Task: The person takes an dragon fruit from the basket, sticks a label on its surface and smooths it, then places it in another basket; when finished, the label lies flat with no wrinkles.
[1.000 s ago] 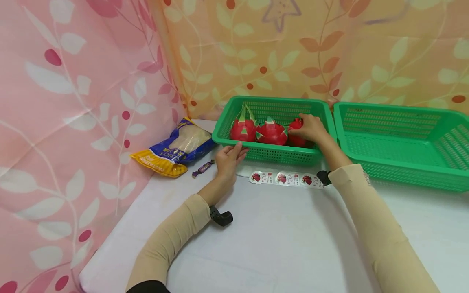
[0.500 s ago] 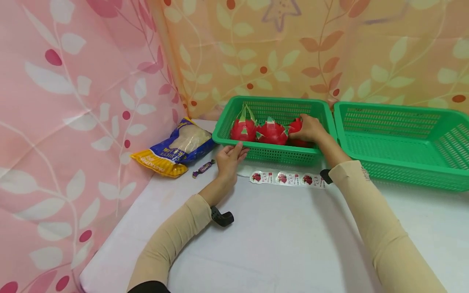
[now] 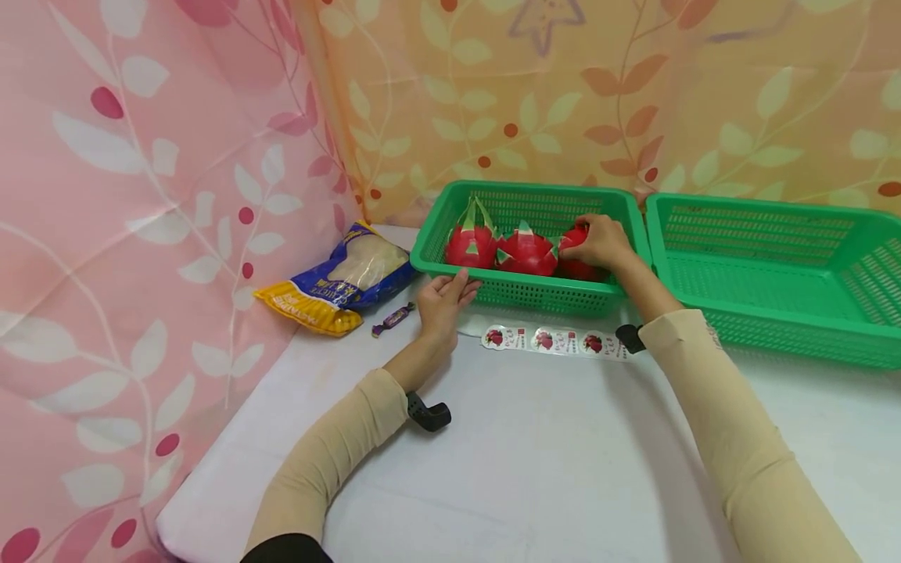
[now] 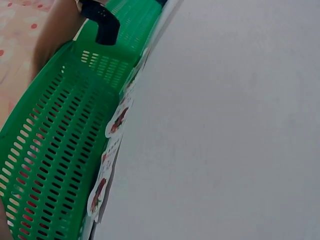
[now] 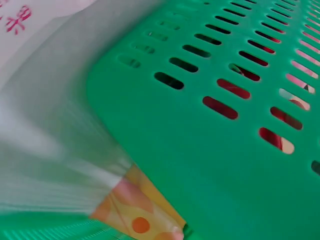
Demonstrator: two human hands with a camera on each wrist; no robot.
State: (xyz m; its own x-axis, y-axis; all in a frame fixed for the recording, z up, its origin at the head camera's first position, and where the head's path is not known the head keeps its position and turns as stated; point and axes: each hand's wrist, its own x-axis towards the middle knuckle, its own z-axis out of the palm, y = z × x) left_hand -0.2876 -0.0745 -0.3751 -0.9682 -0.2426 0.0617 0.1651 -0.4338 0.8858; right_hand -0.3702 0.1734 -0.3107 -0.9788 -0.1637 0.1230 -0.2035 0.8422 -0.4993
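A left green basket point(image 3: 517, 295) holds three red dragon fruits with green-tipped scales. The left one point(image 3: 470, 249) has long upright leaves; the middle one point(image 3: 526, 256) lies beside it. My right hand point(image 3: 607, 244) grips the right-hand dragon fruit point(image 3: 580, 268) from its upper right side, inside the basket, partly covering it. My left hand point(image 3: 442, 305) rests its extended fingers against the basket's front rim near the left corner. In the left wrist view, the basket's slotted wall point(image 4: 55, 145) fills the left side. In the right wrist view, red shows through the basket's slots point(image 5: 220, 107).
Right of it stands a second green basket point(image 3: 781, 309). A strip of dragon fruit stickers point(image 3: 545, 341) lies before the left basket. To the left are a blue and yellow food bag point(image 3: 352, 274) and a purple wrapped candy point(image 3: 394, 319). Patterned cloth walls point(image 3: 535, 94) border the table.
My right hand has turned the right-hand dragon fruit slightly within the basket, and more of its lower front shows. The left hand stays at the rim. The head view has shifted slightly.
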